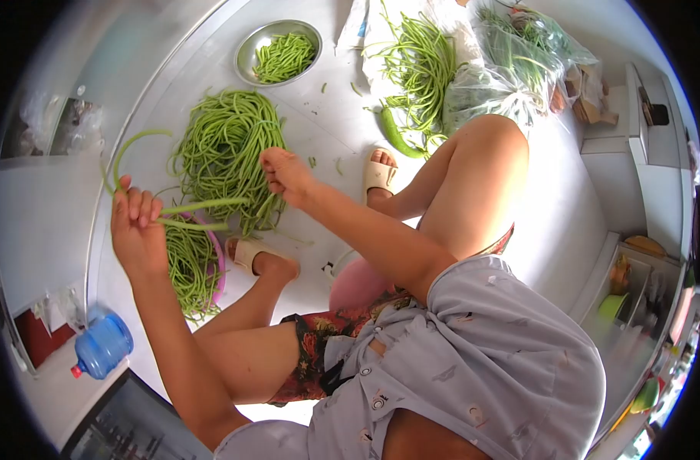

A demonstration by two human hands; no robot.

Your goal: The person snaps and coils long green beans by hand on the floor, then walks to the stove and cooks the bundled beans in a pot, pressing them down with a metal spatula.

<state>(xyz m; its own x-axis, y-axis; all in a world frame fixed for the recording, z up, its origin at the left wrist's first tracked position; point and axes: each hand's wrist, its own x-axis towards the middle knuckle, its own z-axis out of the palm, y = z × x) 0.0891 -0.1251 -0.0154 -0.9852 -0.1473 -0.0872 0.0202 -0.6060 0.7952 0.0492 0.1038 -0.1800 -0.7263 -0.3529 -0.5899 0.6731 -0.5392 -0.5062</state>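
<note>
My left hand (138, 218) is closed around a few long green beans (204, 205); their ends stick out to the right, and others curl up above my fingers. My right hand (287, 178) is closed too, at the right edge of a big heap of long beans (226, 146) on the floor. What its fingers hold, if anything, is hidden. Below my left hand, more long beans fill a pink-rimmed basin (220, 264). Beyond the heap, short bean pieces (285, 57) lie in a metal bowl (246, 63).
At the upper right, loose long beans (423, 61) and a green gourd-like vegetable (400, 136) lie beside plastic bags of greens (511, 69). My sandalled feet (381, 170) flank the area. A blue water jug (105, 346) is at left; shelves (626, 284) line the right.
</note>
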